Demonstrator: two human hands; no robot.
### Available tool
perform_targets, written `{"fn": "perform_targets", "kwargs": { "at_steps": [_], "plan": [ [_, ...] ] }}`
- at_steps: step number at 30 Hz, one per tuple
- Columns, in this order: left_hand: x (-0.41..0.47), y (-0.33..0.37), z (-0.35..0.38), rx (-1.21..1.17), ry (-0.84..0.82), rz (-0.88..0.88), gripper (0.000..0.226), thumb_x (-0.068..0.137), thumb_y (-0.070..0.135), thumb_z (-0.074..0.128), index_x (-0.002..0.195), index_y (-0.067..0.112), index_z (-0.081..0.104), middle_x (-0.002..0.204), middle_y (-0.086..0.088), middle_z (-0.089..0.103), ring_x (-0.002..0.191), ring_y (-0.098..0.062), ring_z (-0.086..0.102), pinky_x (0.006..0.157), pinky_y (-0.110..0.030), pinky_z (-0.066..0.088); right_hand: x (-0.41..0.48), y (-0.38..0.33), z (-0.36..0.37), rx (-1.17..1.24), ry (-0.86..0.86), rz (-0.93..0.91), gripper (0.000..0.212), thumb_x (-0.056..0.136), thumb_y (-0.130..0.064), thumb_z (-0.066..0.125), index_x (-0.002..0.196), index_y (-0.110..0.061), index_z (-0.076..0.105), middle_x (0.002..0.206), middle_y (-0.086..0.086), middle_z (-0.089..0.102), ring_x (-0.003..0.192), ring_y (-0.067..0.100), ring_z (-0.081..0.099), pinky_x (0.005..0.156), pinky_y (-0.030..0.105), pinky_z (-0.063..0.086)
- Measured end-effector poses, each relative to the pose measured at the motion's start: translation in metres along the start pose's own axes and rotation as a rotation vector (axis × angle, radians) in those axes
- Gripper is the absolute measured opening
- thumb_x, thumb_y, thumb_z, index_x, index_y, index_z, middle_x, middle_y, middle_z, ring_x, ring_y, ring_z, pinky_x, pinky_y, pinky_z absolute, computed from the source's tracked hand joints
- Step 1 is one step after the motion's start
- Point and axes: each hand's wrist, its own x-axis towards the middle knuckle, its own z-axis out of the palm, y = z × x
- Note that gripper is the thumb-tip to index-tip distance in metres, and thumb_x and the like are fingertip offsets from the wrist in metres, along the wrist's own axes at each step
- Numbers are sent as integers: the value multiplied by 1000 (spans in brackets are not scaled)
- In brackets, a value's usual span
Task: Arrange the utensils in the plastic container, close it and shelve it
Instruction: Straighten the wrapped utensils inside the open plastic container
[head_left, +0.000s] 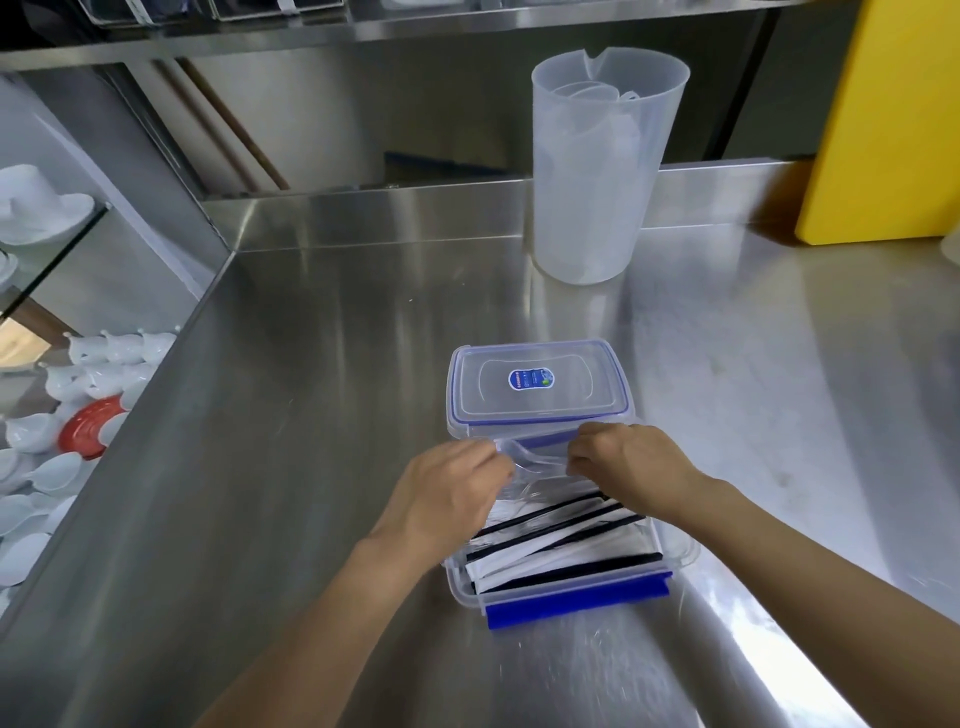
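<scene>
Both hands are low over the far end of the container (467, 590). The left hand (452, 493) and right hand (628, 462) each have their fingers curled in, pinching the clear spoons (535, 462) from either side.

At the container's near edge the blue clip (576, 603) hangs open. Inside, white packets (561, 551) with black stripes lie slanted and overlapping, filling most of it. Just beyond the container the lid (540, 384) rests flat on the desk (311, 415), its near edge touching or almost touching the container's far wall. So this looks like the arranging step, with closing not yet begun.

The next move calls for the spoons to be bedded flat below the rim. Then the lid has to be drawn forward, squared over the container and clipped down all round.

Well beyond the lid stands a cloudy jug (597, 171). Above that runs a steel shelf (415, 26), likely the destination.

The hands cover the container's far corners and the spoon handles. How many spoons there are is hard to tell, clear on clear. What the packets contain can't be made out, and the shelf is cut off at the top.
</scene>
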Motion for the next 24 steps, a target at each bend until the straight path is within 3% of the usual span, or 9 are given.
{"fn": "perform_targets", "kwargs": {
  "at_steps": [2,4,10,14,18,21,24],
  "plan": [
    [1,10,1,43,-105,-1,26,49,-1,80,65,14,66,56,2,58,49,-18,56,37,-19,40,1,3,1,74,42,52,19,94,-20,49,101,-14,65,105,6,65,88,31,62,70,33,48],
    [4,16,4,107,-181,-4,37,32,-4,79,60,16,67,52,4,58,45,-15,55,35,-16,34,0,5,2,123,61,62,17,93,-17,51,98,-12,65,101,8,66,85,32,62,68,32,48],
    [18,35,18,222,-298,-20,37,20,1,81,49,14,63,47,1,59,46,-16,56,43,-18,41,-6,2,4,125,83,60,22,93,-23,50,97,-9,66,99,9,67,82,33,62,70,39,54],
    [21,41,30,200,-256,-93,36,28,4,86,59,11,70,61,-2,62,57,-16,59,51,-23,48,-6,0,3,113,87,55,24,93,-26,49,98,-10,66,101,7,67,84,31,63,72,38,54],
    [25,46,20,192,-277,-195,27,73,-2,68,99,0,64,101,-13,59,96,-25,55,84,-32,47,-9,-2,3,67,76,37,24,93,-29,49,99,-11,65,103,5,68,87,29,62,71,35,51],
    [24,47,20,209,-290,-217,36,37,4,88,68,7,70,72,-7,64,68,-21,61,61,-28,52,-9,-3,3,45,65,34,23,92,-28,50,100,-11,65,105,7,68,88,31,62,72,36,53],
    [19,49,28,269,-284,-235,37,29,1,84,61,10,67,63,-7,62,57,-22,59,53,-27,49,-8,-4,2,-4,20,52,24,93,-27,46,104,-14,64,109,5,65,93,30,62,74,33,49]
  ]
}}
